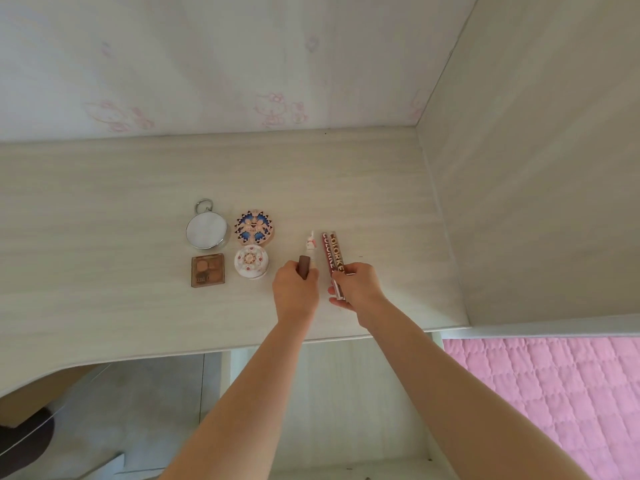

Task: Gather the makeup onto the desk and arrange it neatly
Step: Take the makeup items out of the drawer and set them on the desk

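Note:
On the pale wooden desk lie a round silver compact, a round patterned compact, a brown eyeshadow palette and a white round compact, set in a two-by-two block. My left hand grips a brown lipstick tube beside a white bunny-topped tube. My right hand holds the near ends of two long lip gloss tubes, one red and one brown, lying side by side.
The desk sits in a corner, with a back wall bearing pink cartoon drawings and a side panel on the right. A pink quilted bed cover lies at the lower right. Below the desk edge are floor and a dark object.

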